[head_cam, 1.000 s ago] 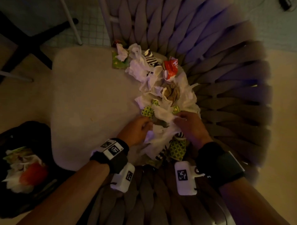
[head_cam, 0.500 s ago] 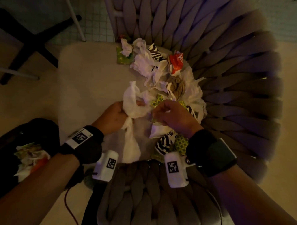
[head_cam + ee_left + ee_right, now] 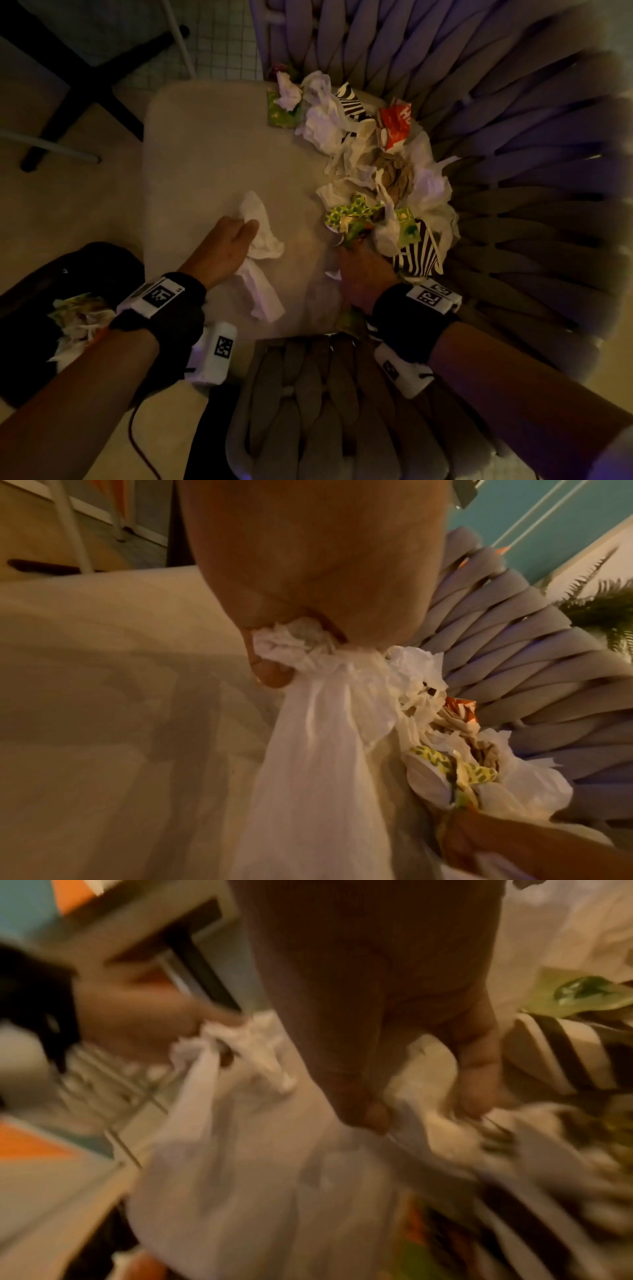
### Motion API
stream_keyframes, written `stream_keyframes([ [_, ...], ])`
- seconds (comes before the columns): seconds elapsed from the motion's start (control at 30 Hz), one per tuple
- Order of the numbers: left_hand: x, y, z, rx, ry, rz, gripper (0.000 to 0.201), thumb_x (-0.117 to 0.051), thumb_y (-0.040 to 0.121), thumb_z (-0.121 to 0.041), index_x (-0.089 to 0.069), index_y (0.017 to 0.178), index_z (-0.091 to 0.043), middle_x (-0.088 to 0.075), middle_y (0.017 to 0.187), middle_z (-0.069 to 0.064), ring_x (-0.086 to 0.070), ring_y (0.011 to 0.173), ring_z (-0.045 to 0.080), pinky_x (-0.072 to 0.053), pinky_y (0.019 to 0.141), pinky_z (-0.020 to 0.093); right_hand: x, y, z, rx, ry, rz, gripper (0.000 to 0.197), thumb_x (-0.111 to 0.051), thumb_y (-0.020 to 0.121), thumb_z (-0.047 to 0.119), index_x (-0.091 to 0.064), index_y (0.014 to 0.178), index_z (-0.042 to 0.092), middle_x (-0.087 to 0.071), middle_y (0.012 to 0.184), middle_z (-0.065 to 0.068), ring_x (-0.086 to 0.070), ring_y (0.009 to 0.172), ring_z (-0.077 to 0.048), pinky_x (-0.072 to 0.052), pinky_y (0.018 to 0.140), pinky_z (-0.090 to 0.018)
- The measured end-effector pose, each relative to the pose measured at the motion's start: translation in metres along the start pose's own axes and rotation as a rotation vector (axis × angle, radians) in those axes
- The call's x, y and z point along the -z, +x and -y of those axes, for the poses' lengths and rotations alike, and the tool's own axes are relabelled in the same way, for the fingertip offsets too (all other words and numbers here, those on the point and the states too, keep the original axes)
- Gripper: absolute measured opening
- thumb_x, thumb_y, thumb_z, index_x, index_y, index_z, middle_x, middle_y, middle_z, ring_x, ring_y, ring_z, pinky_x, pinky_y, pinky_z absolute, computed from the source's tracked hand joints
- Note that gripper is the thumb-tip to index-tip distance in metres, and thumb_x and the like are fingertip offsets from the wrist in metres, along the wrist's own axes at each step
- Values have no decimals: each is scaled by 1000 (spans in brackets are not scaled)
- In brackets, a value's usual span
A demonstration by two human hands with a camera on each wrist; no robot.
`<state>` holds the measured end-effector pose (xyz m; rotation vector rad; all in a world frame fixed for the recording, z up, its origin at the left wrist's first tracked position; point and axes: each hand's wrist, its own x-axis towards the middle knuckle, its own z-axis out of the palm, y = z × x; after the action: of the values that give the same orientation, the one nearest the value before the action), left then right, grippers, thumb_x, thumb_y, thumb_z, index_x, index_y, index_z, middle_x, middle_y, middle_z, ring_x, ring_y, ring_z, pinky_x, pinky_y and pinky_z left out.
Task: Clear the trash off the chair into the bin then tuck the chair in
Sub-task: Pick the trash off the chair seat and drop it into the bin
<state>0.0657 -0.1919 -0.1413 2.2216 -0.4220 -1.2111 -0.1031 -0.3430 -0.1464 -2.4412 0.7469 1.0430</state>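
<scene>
A pile of trash (image 3: 373,154) of white tissues, striped, red and green wrappers lies along the right side of the beige chair seat (image 3: 205,147). My left hand (image 3: 251,233) grips a long white tissue (image 3: 263,246) over the middle of the seat, left of the pile; the left wrist view shows the tissue (image 3: 318,737) hanging from my curled fingers. My right hand (image 3: 349,250) grips a bunch of white paper and a green dotted wrapper (image 3: 349,214) at the pile's near end. In the blurred right wrist view its fingers (image 3: 476,1074) curl on white paper (image 3: 435,1112).
A black-lined bin (image 3: 41,284) with trash in it stands on the floor at the lower left. The chair's woven grey back (image 3: 513,171) wraps round the right and near sides. Black table legs (image 3: 78,85) cross the floor at the upper left.
My left hand has drawn the white tissue leftward out of the pile. My right hand has slid toward the near end of the pile and holds a bunch there.
</scene>
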Motion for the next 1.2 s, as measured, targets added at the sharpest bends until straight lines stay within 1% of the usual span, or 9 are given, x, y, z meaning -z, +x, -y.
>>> stream_keyframes([
  [0.13, -2, 4, 11, -29, 22, -51, 20, -36, 99, -13, -44, 113, -2, -54, 104, 19, -54, 97, 29, -36, 79, 28, 37, -15, 8, 76, 201, 27, 68, -63, 78, 32, -32, 138, 22, -53, 129, -16, -52, 116, -40, -45, 96, -43],
  [0.23, 0, 1, 9, -130, -46, -24, 49, -32, 93, 1, -37, 136, -23, -48, 126, 4, -49, 111, 19, -38, 92, 26, 66, -16, 8, 62, 158, -104, 54, -58, 84, 26, -33, 132, 19, -50, 125, -19, -56, 110, -39, -44, 83, -38],
  [0.43, 2, 3, 9, -164, -31, -47, 30, -34, 92, -8, -62, 93, -20, -49, 104, 13, -55, 87, 22, -39, 65, 8, 73, 12, 11, -122, -2, -15, 74, -42, 93, 41, 5, 149, 38, -5, 155, -25, -33, 135, -44, -39, 102, -50],
  [0.57, 1, -2, 12, -48, -26, -44, 7, -54, 93, -24, -58, 94, -18, -42, 112, 11, -54, 82, 8, -45, 54, 9, 57, 31, 16, -107, -54, -96, 53, -43, 93, 44, -28, 142, 28, -19, 147, -20, -39, 125, -47, -45, 92, -48],
  [0.63, 1, -6, 18, -58, 15, -13, 21, -67, 85, -30, -55, 98, -19, -40, 110, 5, -48, 81, -1, -44, 60, 7, 51, 35, 17, -96, -85, -148, 45, -47, 94, 40, -41, 134, 21, -21, 145, -19, -49, 113, -44, -48, 81, -43],
  [0.73, 4, -13, 23, -75, 63, 14, 36, -75, 78, -26, -49, 102, -21, -36, 110, 2, -49, 85, 9, -39, 78, 19, 44, 40, 14, -71, -130, -194, 46, -49, 93, 41, -39, 133, 21, -7, 154, -20, -54, 110, -45, -50, 81, -43],
  [0.8, 7, -14, 28, -102, 62, 14, 35, -73, 79, -15, -47, 101, -20, -35, 109, 4, -48, 90, 16, -40, 73, 15, 40, 39, 10, -51, -127, -203, 48, -54, 91, 41, -39, 133, 23, -1, 157, -19, -55, 110, -46, -51, 80, -45],
  [0.97, 17, -15, 44, -171, 40, -22, 28, -59, 85, 3, -46, 101, -16, -39, 107, 10, -49, 90, 21, -36, 64, 0, 41, 33, 8, -65, -125, -251, 48, -58, 88, 41, -42, 122, 11, -41, 132, -19, -60, 99, -41, -50, 72, -43],
  [1.2, 33, -24, 63, -122, -291, -86, 18, -43, 97, -6, -48, 86, -20, -62, 76, 9, -61, 61, 17, -47, 46, 24, 72, 3, 51, -75, 18, -259, 51, -49, 88, 49, -46, 119, 8, -51, 118, -16, -59, 103, -40, -48, 76, -43],
])
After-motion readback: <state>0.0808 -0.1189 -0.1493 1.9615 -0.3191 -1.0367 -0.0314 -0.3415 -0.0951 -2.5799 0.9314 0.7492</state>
